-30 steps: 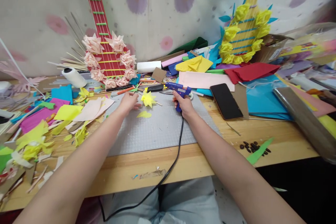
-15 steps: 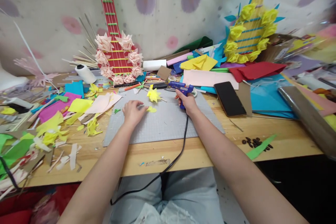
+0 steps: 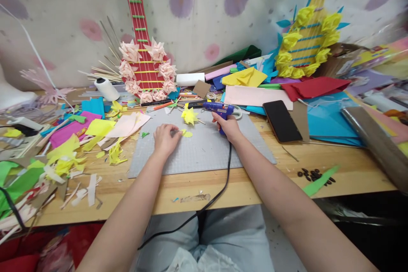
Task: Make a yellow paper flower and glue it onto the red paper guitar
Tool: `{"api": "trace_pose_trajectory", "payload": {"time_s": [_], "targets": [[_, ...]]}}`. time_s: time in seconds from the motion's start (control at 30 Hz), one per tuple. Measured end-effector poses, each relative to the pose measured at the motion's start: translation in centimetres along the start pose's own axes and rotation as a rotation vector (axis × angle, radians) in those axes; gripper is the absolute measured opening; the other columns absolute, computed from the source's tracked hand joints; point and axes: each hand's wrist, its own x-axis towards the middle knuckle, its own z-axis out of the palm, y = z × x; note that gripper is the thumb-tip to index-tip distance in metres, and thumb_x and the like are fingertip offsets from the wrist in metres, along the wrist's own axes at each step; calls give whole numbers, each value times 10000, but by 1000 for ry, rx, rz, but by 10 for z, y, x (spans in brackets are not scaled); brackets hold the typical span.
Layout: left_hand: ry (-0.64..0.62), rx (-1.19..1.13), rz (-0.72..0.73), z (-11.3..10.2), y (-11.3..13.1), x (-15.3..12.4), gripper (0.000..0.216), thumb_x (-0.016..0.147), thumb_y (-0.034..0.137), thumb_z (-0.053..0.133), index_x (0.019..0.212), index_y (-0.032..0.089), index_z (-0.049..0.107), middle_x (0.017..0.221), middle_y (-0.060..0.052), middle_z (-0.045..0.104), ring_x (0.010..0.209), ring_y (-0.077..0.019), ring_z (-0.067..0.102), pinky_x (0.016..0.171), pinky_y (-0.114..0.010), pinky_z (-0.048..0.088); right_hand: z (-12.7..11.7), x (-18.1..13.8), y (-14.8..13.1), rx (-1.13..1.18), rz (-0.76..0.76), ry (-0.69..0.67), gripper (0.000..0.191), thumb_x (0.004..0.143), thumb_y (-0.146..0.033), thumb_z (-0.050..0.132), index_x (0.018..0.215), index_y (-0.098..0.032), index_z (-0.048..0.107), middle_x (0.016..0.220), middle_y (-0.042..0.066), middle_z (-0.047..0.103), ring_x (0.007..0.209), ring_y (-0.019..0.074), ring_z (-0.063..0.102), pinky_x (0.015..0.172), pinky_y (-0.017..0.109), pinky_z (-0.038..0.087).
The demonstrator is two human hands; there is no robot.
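My right hand (image 3: 228, 127) is wrapped round the handle of a blue glue gun (image 3: 219, 109), its nozzle pointing left near a spiky yellow paper flower (image 3: 189, 115); its black cord (image 3: 223, 178) runs down off the table. My left hand (image 3: 165, 139) lies on the grey cutting mat (image 3: 204, 153), its fingertips pinching a small yellow paper petal (image 3: 186, 133) that rests on the mat just below the flower.
A black phone (image 3: 282, 120) lies right of the mat. Coloured paper sheets and scraps crowd both sides. A red paper guitar with pink flowers (image 3: 145, 68) and a yellow-flowered one (image 3: 306, 42) lean on the wall. Dark seeds (image 3: 310, 174) sit near the front edge, a white thread spool (image 3: 106, 89) back left.
My left hand drew back from beside the yellow flower toward me and came down on the small yellow petal. The right hand kept hold of the glue gun, barely moving.
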Motion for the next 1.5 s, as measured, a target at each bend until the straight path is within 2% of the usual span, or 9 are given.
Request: {"api": "trace_pose_trajectory", "payload": {"time_s": [0.2,0.37,0.47,0.63,0.77,0.9,1.1,1.3,1.5], "targets": [[11,80,-57,1,6,-2,162,721,341,569,798,212,630,966,-79,575,983,-273,463,842,-401,342,0,0,1,-33,29,-5,400,621,-559,606,606,-161,569,474,-11,511,369,66,391,393,217,326],[56,-8,-23,4,2,0,119,745,294,536,731,192,596,855,-71,596,885,-241,496,803,-383,362,0,0,3,-80,22,-10,413,620,-589,589,626,-176,571,456,-17,501,384,79,397,412,225,331],[113,-199,-32,4,-2,2,96,747,278,528,739,188,561,806,-50,596,815,-198,524,767,-342,387,0,0,3,-86,18,-14,422,624,-598,581,630,-176,574,452,-18,494,389,82,400,421,230,334],[149,-650,-66,4,-3,5,129,762,315,507,785,191,482,753,3,573,684,-125,581,651,-252,420,3,-5,-3,-61,-10,-63,420,625,-589,588,619,-169,566,465,-19,487,394,78,393,422,231,332],[176,-833,-119,7,-3,7,180,721,306,559,802,195,444,759,20,566,632,-109,609,592,-221,424,8,-12,-10,-102,-31,-120,403,629,-576,592,637,-173,575,439,-27,462,396,83,386,428,237,340],[202,-874,-156,7,-6,8,314,668,292,618,921,201,455,721,26,578,586,-117,616,563,-221,427,10,-15,-11,-138,-54,-178,409,622,-565,605,683,-160,609,524,9,551,453,97,445,468,238,368],[199,-820,-161,6,-4,7,315,647,274,632,909,189,478,659,25,608,595,-126,621,607,-236,440,10,-17,-9,-235,-138,-285,434,633,-507,630,901,-167,657,808,42,656,709,159,572,676,279,437],[153,-756,-201,8,-6,7,299,642,326,626,885,183,525,641,1,629,613,-148,621,557,-239,443,12,-22,-15,-336,-221,-392,404,680,-504,583,887,-169,676,764,18,652,722,172,569,672,282,432],[132,-763,-219,8,-4,6,316,631,344,632,878,181,521,653,-7,629,601,-149,612,474,-218,432,14,-25,-16,-375,-245,-416,428,697,-520,559,898,-159,670,759,6,638,699,154,552,655,256,414]]}}
